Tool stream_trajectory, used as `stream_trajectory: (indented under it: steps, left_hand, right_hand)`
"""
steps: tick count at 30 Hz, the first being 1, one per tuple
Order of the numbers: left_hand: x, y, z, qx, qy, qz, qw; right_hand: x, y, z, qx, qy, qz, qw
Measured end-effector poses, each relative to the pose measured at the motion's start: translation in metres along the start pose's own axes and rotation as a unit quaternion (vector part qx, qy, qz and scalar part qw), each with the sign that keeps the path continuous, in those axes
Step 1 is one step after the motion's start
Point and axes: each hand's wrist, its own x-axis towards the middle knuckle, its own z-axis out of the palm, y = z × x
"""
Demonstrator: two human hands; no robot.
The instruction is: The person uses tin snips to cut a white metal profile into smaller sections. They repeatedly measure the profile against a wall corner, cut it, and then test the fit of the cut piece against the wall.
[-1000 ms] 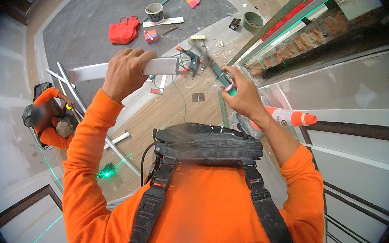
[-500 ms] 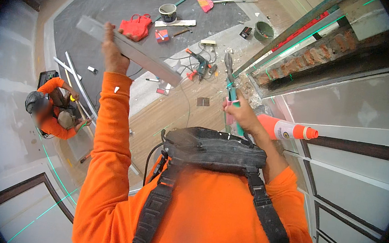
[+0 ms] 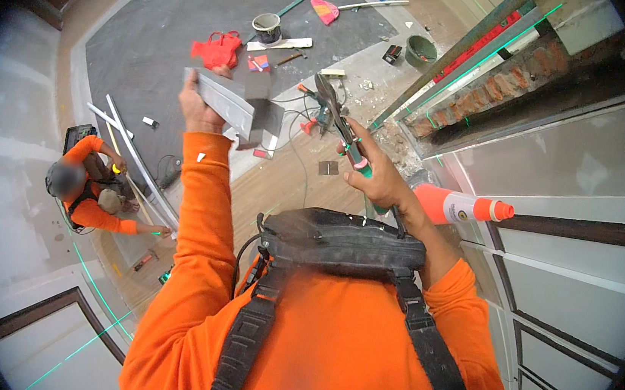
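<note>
In my left hand (image 3: 201,107) is a short, pale grey metal channel (image 3: 224,103), gripped at its left end and tilted down to the right. Close beyond its right end shows a darker grey flat surface (image 3: 266,114); whether it belongs to the same piece I cannot tell. My right hand (image 3: 379,173) is wrapped round the green and pink handles of a pair of tin snips (image 3: 336,114). Their dark blades point up and to the left, apart from the channel. It is unclear how far the jaws are parted.
At the left a co-worker (image 3: 88,187) in orange crouches beside long white strips (image 3: 131,142). On the floor lie a drill (image 3: 324,114), a hammer (image 3: 290,58), a red bag (image 3: 216,49) and buckets (image 3: 267,29). An orange cone (image 3: 460,207) stands right, below exposed brickwork (image 3: 507,82).
My left hand has moved right and turned the channel, which now looks shorter. The snips have swung leftward in my right hand. The co-worker's arm now stretches farther out.
</note>
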Motion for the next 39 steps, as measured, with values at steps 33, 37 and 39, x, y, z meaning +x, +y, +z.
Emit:
stream_trajectory:
  steps: [33, 37, 39]
  left_hand:
    - [0.007, -0.069, -0.048, 0.111, -0.014, -0.045, 0.993]
    - [0.005, -0.072, -0.039, 0.139, 0.004, -0.008, 0.99]
    - [0.01, -0.065, -0.042, 0.12, -0.034, -0.044, 0.991]
  right_hand:
    - [0.025, -0.034, 0.01, 0.035, -0.128, -0.053, 0.99]
    - [0.019, -0.033, 0.008, 0.046, -0.114, 0.017, 0.992]
    - [0.018, -0.033, 0.015, 0.058, -0.085, -0.004, 0.995]
